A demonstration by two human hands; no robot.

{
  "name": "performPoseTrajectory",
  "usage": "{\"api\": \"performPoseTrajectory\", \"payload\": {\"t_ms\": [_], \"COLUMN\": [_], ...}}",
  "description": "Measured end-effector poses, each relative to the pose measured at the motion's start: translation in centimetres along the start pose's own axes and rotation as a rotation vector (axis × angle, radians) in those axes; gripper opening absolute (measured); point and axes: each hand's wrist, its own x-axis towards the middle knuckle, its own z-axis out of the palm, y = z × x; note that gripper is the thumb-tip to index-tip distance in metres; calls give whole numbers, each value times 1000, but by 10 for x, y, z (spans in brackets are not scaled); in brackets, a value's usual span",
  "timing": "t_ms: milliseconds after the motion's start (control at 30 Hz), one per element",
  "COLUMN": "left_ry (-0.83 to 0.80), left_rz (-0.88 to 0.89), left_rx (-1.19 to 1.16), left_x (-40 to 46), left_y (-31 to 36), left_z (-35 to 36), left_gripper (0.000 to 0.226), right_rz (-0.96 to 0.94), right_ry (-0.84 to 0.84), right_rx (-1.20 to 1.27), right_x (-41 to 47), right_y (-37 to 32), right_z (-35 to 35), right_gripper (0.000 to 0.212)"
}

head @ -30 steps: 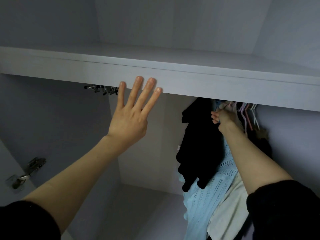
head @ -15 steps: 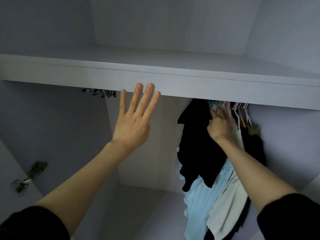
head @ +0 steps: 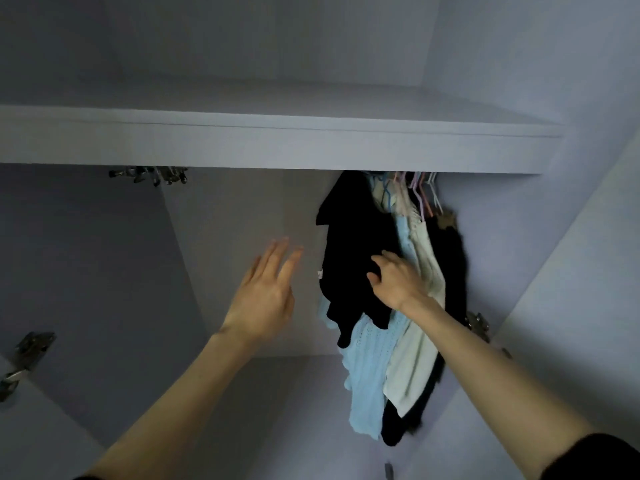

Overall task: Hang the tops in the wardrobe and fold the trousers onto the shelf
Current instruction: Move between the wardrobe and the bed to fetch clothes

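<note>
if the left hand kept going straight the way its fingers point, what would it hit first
Probably the wardrobe's back panel. The left hand is open, fingers pointing up and inward, left of the black top. Nothing else shows in that line, though depth is unclear.

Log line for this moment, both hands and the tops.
left hand: open, in air, touching nothing | right hand: fingers on black top | blue top, cream top: hanging | shelf: no trousers seen
</note>
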Motion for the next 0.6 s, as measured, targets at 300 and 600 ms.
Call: {"api": "performPoseTrajectory", "payload": {"t_ms": [300,600], "left_ry": [-473,-774], "left_rz": [293,832], "left_rx": [-389,-568], "left_x": [-67,-200], "left_y": [59,218], "left_z": [64,88], "left_gripper": [47,39], "right_rz": [239,763], "right_ry": [67,42], "right_rx": [195,331], "right_x": [-176,-435], "right_y": [10,33], "right_z": [39,65], "right_gripper": [42,35]}}
